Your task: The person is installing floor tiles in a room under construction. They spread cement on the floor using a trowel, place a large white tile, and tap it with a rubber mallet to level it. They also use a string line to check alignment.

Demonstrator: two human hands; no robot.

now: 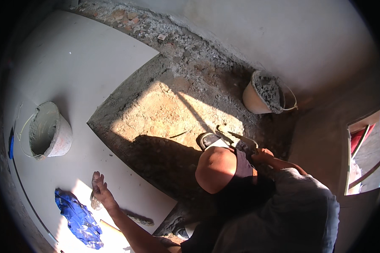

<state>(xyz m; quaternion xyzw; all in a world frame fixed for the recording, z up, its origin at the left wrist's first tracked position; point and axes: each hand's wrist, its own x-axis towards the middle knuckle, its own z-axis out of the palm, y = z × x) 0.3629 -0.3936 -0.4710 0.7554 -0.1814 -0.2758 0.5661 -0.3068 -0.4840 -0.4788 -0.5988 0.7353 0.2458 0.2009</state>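
My left hand is over the large white tile or panel, its fingers stretched out and apart. Right beside its palm is a pale, lumpy thing; I cannot tell whether they touch. A crumpled blue cloth or bag, smeared with pale stains, lies close to that hand. On the right, next to my bent knee, my right hand is closed around a trowel-like tool. The dark, narrow blade of this tool points left over the ground, partly in shadow.
A mortar-coated bucket stands on the panel at left. Another bucket, full of grey mortar, stands by the far wall. Between them lies rough, partly sunlit ground. A dark elongated object lies beside my left forearm.
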